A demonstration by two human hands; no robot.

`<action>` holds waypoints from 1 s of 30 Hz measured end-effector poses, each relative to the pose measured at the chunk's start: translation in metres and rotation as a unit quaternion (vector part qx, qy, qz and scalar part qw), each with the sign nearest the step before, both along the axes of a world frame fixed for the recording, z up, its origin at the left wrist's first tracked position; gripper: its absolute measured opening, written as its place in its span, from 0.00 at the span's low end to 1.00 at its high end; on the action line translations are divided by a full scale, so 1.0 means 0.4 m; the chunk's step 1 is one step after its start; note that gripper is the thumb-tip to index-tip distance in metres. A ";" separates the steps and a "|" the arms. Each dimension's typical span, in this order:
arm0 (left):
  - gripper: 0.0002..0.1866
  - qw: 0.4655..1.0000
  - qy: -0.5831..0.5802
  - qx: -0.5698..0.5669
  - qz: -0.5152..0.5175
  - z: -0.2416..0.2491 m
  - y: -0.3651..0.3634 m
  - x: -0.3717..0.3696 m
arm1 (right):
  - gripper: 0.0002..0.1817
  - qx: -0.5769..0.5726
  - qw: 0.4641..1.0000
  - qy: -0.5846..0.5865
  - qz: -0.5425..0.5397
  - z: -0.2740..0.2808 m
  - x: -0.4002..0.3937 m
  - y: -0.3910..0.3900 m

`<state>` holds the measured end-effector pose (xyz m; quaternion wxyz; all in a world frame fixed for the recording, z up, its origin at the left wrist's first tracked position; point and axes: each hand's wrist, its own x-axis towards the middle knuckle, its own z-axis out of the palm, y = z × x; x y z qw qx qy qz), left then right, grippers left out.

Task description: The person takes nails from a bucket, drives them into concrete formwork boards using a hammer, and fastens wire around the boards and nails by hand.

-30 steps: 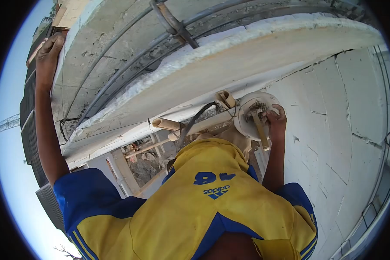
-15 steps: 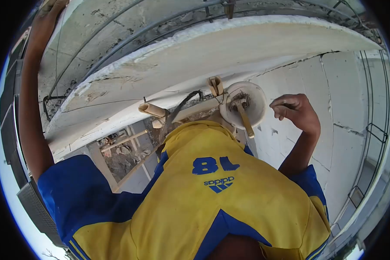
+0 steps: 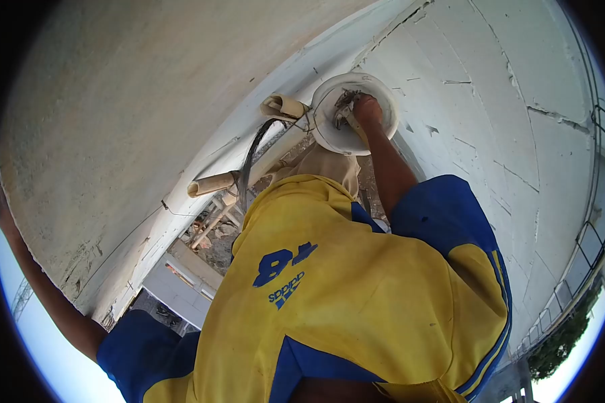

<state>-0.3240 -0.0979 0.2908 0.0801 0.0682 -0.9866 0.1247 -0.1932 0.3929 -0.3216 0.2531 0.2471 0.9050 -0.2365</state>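
My right hand is down inside a white bucket, its fingers bunched at the small grey metal pieces. What it holds is hidden. Beside my wrist, part of a wooden tool handle shows in the bucket. My left arm stretches out to the far left, with my left hand at the outer edge of a large pale wall panel. The fingers there are dark and hard to make out.
Two bamboo pole ends stick out beside the bucket, with a dark strap hanging between them. A cracked white block wall rises on the right. Rubble and timber lie far below.
My right hand has moved from beside the bucket down into it. The view has shifted, so the panel fills the upper left and the rebar above it is out of sight.
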 end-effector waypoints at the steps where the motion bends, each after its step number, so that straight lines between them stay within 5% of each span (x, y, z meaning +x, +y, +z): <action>1: 0.30 1.000 0.001 -0.003 -0.003 -0.002 0.005 0.002 | 0.18 -0.018 0.999 0.042 -0.004 -0.018 -0.015 -0.013; 5: 0.31 0.994 0.104 0.014 0.041 -0.043 0.056 0.026 | 0.20 0.044 0.997 0.016 0.055 -0.068 -0.070 -0.072; 7: 0.31 0.989 0.126 0.027 0.069 -0.048 0.035 0.024 | 0.22 0.011 0.996 -0.053 -0.064 -0.058 -0.091 -0.095; 10: 0.29 0.987 0.157 0.015 -0.023 -0.047 -0.128 -0.021 | 0.21 0.049 0.994 -0.042 -0.093 -0.070 -0.104 -0.126; 14: 0.19 0.963 0.083 0.247 -0.073 -0.047 -0.220 -0.061 | 0.23 0.062 0.978 -0.186 0.068 -0.067 -0.027 -0.121; 16: 0.15 0.958 0.084 0.226 -0.156 -0.051 -0.152 -0.038 | 0.27 0.072 0.986 -0.136 0.065 -0.052 -0.136 -0.145; 19: 0.16 0.956 0.052 0.250 -0.143 -0.048 -0.042 -0.012 | 0.28 0.204 0.962 -0.098 0.153 -0.273 -0.073 -0.173; 20: 0.17 0.942 0.047 0.276 -0.183 -0.048 -0.052 -0.020 | 0.23 0.128 0.986 -0.084 0.073 -0.122 -0.121 -0.174; 23: 0.20 0.950 0.041 0.272 -0.147 -0.039 -0.032 -0.011 | 0.16 0.147 0.987 -0.057 0.020 -0.145 -0.133 -0.181; 30: 0.23 0.952 0.045 0.273 -0.130 -0.037 -0.037 -0.014 | 0.19 0.163 0.986 0.036 -0.001 -0.130 -0.113 -0.195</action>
